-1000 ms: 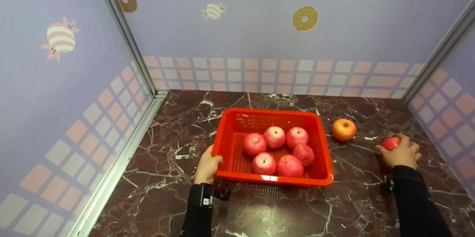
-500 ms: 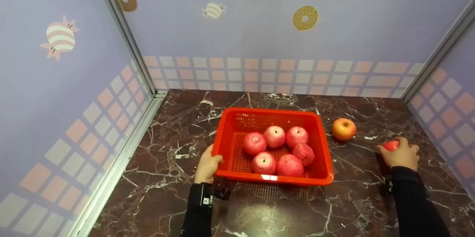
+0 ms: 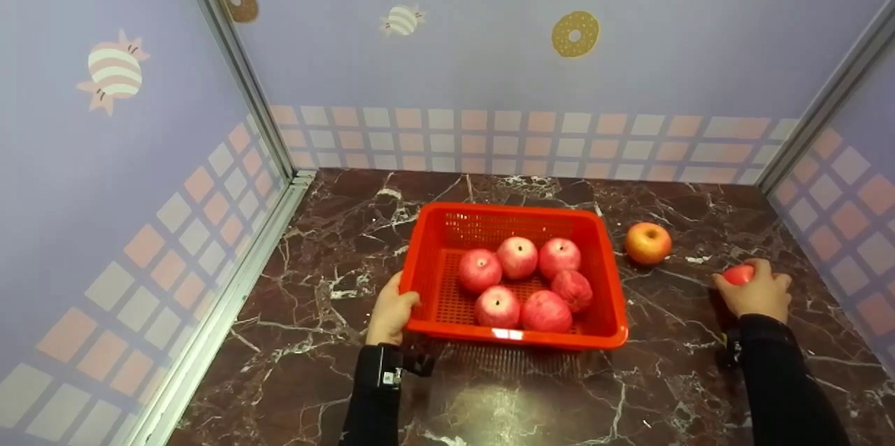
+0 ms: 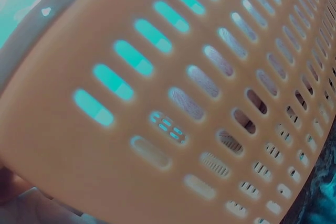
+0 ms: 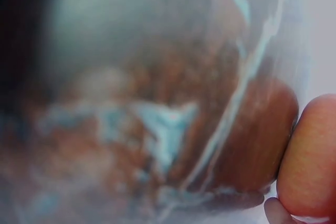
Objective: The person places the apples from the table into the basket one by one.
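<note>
In the head view my left hand (image 3: 390, 310) grips the left rim of a red plastic basket (image 3: 517, 340), its thumb over the edge. Several pinkish-red apples (image 3: 480, 271) lie inside, along with a wrinkled red fruit (image 3: 572, 291). The basket's slotted wall (image 4: 94, 150) fills the left wrist view in odd colours. Far to the right, my right hand (image 3: 759, 296) holds a red apple (image 3: 738, 274) low at the table; the hand covers much of it. Close up and blurred, the right wrist view shows a rounded orange-red surface (image 5: 310, 161) at its edge.
A yellow-red apple (image 3: 648, 244) sits on the dark marbled table (image 3: 308, 376) between the basket and my right hand. Purple printed panels (image 3: 489, 68) enclose the back and both sides. A metal track (image 3: 210, 334) runs along the left panel's foot.
My right hand has shifted slightly at the red apple, its fingers now lower around the far side. The left hand and the basket stay where they were.
</note>
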Motion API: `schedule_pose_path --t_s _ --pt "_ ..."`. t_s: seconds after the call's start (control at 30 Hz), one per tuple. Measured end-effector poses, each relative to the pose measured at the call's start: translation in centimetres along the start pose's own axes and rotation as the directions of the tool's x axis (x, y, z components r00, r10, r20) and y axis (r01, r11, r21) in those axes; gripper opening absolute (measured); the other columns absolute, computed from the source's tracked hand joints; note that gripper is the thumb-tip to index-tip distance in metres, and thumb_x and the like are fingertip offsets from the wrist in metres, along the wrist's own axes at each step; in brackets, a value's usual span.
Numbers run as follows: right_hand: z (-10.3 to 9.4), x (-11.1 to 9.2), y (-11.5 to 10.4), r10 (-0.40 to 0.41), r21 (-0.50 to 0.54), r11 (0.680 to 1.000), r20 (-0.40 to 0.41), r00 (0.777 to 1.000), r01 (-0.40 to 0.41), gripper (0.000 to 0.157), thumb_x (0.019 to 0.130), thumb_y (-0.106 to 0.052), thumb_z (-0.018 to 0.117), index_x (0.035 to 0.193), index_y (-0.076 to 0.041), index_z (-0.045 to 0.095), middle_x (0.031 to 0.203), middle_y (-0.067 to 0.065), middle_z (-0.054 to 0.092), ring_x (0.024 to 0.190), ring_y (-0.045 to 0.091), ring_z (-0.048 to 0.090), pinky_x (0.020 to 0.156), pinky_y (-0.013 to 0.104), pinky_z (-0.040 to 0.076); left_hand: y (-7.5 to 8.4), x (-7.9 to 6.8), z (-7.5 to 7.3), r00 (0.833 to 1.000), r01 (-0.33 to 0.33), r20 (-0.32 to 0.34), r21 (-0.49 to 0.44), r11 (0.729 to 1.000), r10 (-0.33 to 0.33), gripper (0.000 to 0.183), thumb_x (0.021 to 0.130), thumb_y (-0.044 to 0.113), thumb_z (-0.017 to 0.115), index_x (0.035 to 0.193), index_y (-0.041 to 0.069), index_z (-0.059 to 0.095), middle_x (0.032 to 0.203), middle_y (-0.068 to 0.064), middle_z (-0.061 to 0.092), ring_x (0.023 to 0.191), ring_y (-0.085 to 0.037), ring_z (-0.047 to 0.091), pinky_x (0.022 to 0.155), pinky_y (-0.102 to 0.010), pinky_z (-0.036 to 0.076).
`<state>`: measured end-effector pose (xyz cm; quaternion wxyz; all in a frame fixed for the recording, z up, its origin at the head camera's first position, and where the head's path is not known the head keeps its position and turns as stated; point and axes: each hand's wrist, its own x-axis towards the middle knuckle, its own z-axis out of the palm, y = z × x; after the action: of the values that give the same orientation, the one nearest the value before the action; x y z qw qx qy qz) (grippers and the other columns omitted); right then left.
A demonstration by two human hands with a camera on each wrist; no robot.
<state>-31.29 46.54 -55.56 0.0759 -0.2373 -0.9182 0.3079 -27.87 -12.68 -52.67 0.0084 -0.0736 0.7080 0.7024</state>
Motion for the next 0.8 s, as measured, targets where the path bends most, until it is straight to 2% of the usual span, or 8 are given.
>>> schedule_pose_path --t_s 0.33,0.63,0.8 --pt "-0.21 -0.24 0.08 0.005 0.027 1.0 -0.013 1.0 -0.005 0.079 0.092 -0.046 0.063 0.15 0.0 0.035 0.141 0.046 0.028 0.116 0.066 0.043 0.092 0.067 0.043 -0.01 0.04 -0.04 1.0 0.002 0.008 -0.007 1.0 -0.002 0.076 0.074 -0.011 0.05 0.149 -0.008 0.042 0.132 -0.033 0.058 0.11 -0.039 0.062 0.089 -0.043 0.053" --pt "-0.16 -0.69 0.04 0.0 0.024 1.0 -0.046 0.999 0.001 0.076 0.092 -0.045 0.062 0.148 0.001 0.037 0.137 0.044 0.032 0.113 0.06 0.046 0.09 0.065 0.044 -0.2 0.17 -0.07 1.0 -0.011 0.014 -0.01 1.0 0.011 0.075 0.072 -0.011 0.049 0.147 -0.009 0.043 0.128 -0.031 0.06 0.106 -0.034 0.061 0.084 -0.035 0.051" --pt "-0.12 -0.74 0.15 -0.005 0.023 1.0 -0.048 0.999 0.007 0.076 0.092 -0.045 0.062 0.148 0.001 0.037 0.135 0.044 0.033 0.111 0.059 0.047 0.088 0.064 0.044 -0.21 0.16 -0.04 1.0 -0.006 0.009 -0.01 1.0 0.006 0.076 0.072 -0.011 0.049 0.148 -0.009 0.043 0.129 -0.031 0.059 0.107 -0.034 0.062 0.084 -0.035 0.051"
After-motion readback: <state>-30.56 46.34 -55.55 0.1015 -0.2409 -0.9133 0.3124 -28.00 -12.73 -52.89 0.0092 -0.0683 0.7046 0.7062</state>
